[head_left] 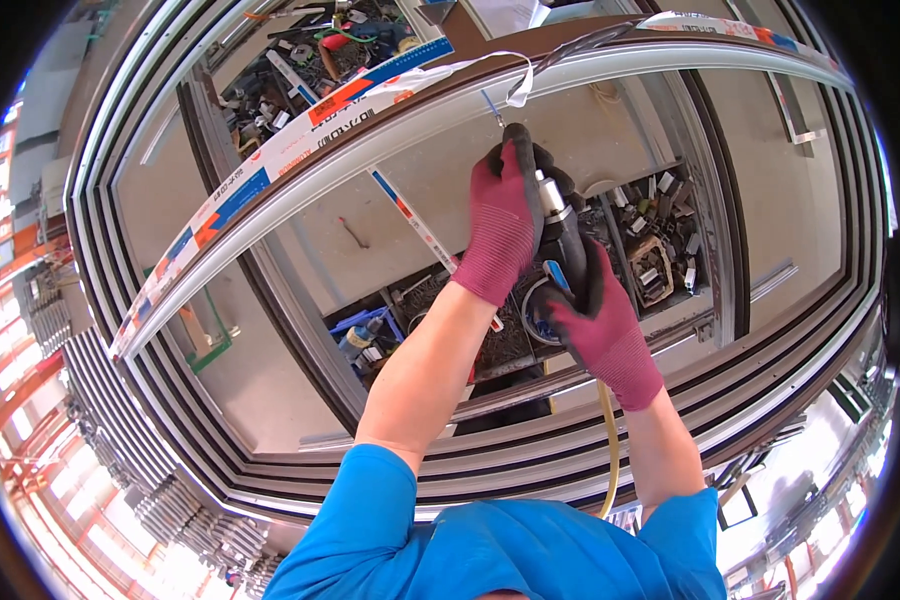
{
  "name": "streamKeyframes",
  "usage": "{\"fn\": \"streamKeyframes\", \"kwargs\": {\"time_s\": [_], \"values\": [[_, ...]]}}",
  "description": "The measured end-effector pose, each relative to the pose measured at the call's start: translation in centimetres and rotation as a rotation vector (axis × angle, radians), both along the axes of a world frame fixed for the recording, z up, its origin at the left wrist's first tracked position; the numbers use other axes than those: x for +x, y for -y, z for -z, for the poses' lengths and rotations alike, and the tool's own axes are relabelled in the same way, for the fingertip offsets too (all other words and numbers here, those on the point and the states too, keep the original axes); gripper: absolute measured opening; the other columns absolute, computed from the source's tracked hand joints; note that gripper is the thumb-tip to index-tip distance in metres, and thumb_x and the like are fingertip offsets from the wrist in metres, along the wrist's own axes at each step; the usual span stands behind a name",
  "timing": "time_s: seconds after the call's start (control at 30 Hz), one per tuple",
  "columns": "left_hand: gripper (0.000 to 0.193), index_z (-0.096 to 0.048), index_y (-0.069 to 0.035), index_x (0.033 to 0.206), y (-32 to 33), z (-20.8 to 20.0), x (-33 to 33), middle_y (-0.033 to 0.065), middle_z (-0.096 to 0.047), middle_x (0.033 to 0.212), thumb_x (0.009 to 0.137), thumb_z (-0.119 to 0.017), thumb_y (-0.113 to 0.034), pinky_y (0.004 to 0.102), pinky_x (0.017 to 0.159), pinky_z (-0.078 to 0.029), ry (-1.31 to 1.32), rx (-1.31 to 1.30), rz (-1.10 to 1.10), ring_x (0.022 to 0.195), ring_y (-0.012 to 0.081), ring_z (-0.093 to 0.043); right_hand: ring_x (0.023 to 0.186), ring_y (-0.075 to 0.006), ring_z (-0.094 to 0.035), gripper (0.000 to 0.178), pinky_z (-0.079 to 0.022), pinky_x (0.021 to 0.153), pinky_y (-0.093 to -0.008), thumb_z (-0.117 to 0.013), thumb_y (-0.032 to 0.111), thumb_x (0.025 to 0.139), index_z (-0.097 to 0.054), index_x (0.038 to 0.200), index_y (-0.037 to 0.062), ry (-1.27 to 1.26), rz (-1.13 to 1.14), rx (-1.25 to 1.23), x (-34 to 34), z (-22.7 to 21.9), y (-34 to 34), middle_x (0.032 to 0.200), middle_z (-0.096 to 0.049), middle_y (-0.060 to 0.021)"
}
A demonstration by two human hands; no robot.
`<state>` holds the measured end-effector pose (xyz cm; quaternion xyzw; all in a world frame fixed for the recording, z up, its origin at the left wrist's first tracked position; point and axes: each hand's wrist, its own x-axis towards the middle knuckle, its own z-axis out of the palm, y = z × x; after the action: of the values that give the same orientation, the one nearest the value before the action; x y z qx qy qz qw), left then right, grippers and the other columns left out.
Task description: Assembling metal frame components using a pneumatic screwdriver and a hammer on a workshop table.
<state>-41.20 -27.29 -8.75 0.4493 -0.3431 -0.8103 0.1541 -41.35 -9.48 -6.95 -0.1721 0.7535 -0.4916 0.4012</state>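
I should steady the silver-and-black cylindrical tool [552, 197], maroon-and-black-gloved right hand [610, 325] gripping it (likewise-gloved left hand [505, 208] curls; holding what, I cannot tell).

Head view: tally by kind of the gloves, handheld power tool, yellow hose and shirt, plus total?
Maroon-and-black gloves: 2
Handheld power tool: 1
Yellow hose: 1
Blue shirt: 1
Total: 5
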Motion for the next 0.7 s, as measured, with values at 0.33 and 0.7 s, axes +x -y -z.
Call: {"fn": "streamKeyframes", "kwargs": {"time_s": [0.33, 0.7], "values": [[0.064, -0.069, -0.003, 0.103, 11.5, -9.6, 1.4, 0.0167, -0.074, 0.087, 0.094, -0.064, -0.066, 0.0432, 0.083, -0.054, 0.485, -1.402, 0.289, 0.083, 0.0377, -0.071, 0.107, -0.0127, -0.063, 0.064, -0.051, 0.096, -0.0293, -0.077, 0.008, 0.091, -0.046, 0.146, -0.0042, 0.097, 0.001, -0.030, -1.2, 0.7, -0.7, 0.123, -0.066, -0.0088], [0.034, -0.068, -0.006, 0.078, 22.0, -3.7, -12.5, 0.0105, -0.055, 0.056, 0.088, -0.074, -0.039, 0.0453, 0.045, -0.040, 0.365, -0.657, 0.392, 0.044, 0.0242, -0.053, 0.061, -0.0033, -0.054, 0.033, -0.041, 0.052, -0.0216, -0.079, 0.027, 0.097, -0.063, 0.112, 0.0027, 0.346, 0.214, -0.087, -0.4, 0.5, 1.3, 0.078, -0.061, 0.0032]]}}
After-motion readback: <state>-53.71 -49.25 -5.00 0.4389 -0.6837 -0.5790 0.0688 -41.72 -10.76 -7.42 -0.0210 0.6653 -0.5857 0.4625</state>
